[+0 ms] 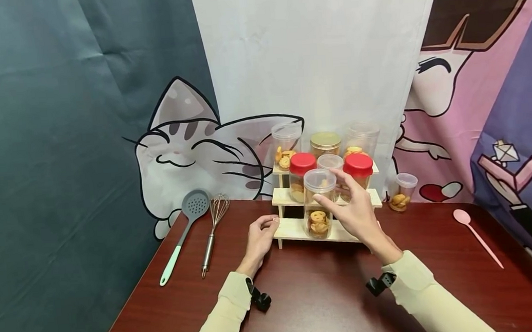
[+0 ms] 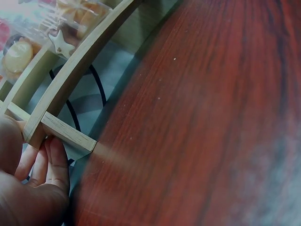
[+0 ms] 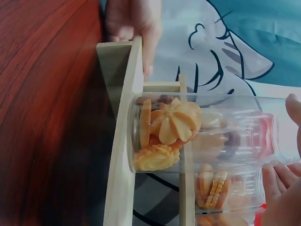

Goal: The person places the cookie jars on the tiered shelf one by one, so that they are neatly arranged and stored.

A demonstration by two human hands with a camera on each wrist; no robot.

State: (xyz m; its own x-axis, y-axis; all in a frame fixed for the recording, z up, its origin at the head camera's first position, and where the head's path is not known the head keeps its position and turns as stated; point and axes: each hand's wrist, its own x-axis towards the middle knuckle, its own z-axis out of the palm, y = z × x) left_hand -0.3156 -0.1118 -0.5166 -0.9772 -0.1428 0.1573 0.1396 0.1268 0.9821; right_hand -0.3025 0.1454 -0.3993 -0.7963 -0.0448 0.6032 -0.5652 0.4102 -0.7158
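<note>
A clear jar of cookies (image 1: 318,219) with a see-through lid stands upright on the lowest tier of a stepped wooden rack (image 1: 293,229). My right hand (image 1: 355,214) holds its upper part, thumb on one side and fingers on the other. In the right wrist view, flower-shaped cookies (image 3: 174,122) show at the jar's bottom. My left hand (image 1: 259,238) grips the left end of the lowest tier. In the left wrist view, the fingers (image 2: 57,162) curl beneath the wooden board (image 2: 61,89).
Red-lidded jars (image 1: 302,164) and a clear-lidded jar stand on the middle tier; a gold-lidded jar (image 1: 325,142) and clear jars stand on top. Left lie a slotted turner (image 1: 195,204) and whisk (image 1: 212,236); right are a small cookie jar (image 1: 402,192) and pink spoon (image 1: 477,236).
</note>
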